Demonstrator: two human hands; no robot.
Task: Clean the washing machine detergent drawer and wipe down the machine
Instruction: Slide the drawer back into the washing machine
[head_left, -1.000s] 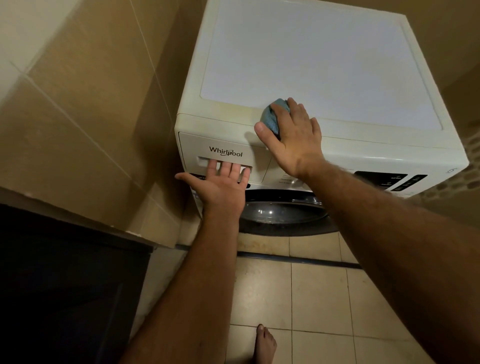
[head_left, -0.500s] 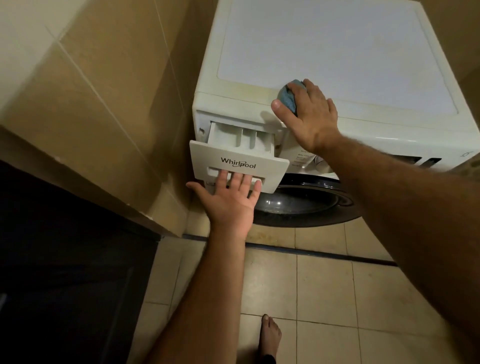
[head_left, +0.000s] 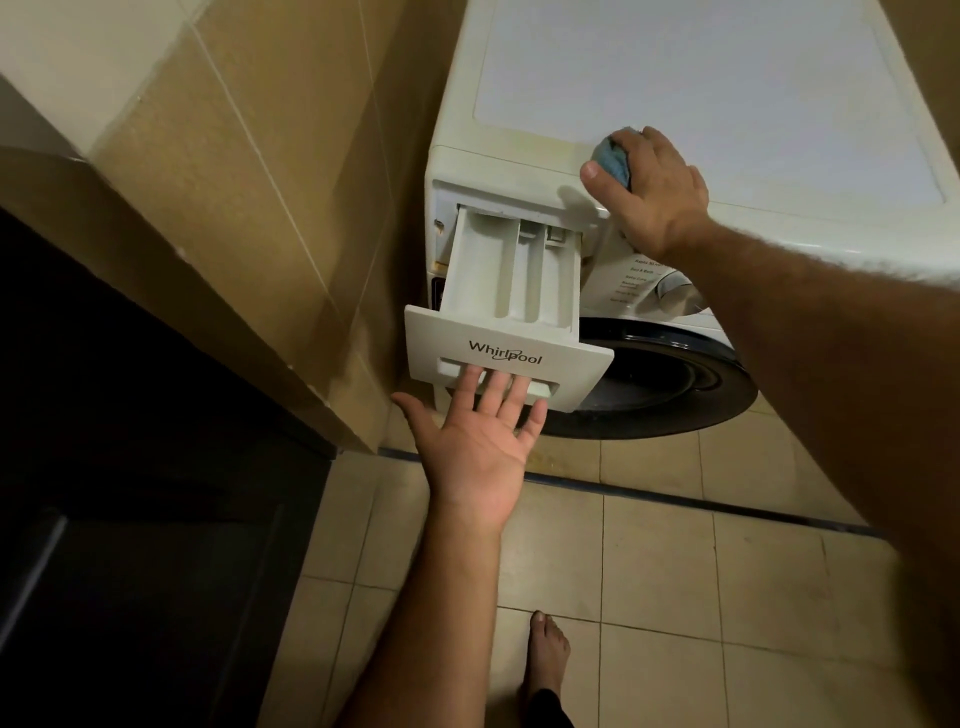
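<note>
A white front-loading washing machine (head_left: 701, 93) fills the upper right. Its detergent drawer (head_left: 511, 275) is pulled far out at the front left, showing three pale compartments. My left hand (head_left: 475, 447) is palm-up below the drawer's front panel, with the fingers hooked into the handle recess. My right hand (head_left: 649, 192) rests on the machine's front top edge and presses a balled blue cloth (head_left: 613, 162) against it. The round dark door (head_left: 660, 384) sits below the drawer.
A beige tiled wall (head_left: 249, 171) stands tight against the machine's left side. A dark cabinet or doorway (head_left: 130, 493) fills the lower left. The floor is beige tile (head_left: 675, 571) with a dark strip along the machine's base, and my bare foot (head_left: 548, 654) stands on it.
My left hand has pulled the drawer from closed to far out towards me. The right hand with the cloth has stayed on the machine's top edge. The view has shifted closer.
</note>
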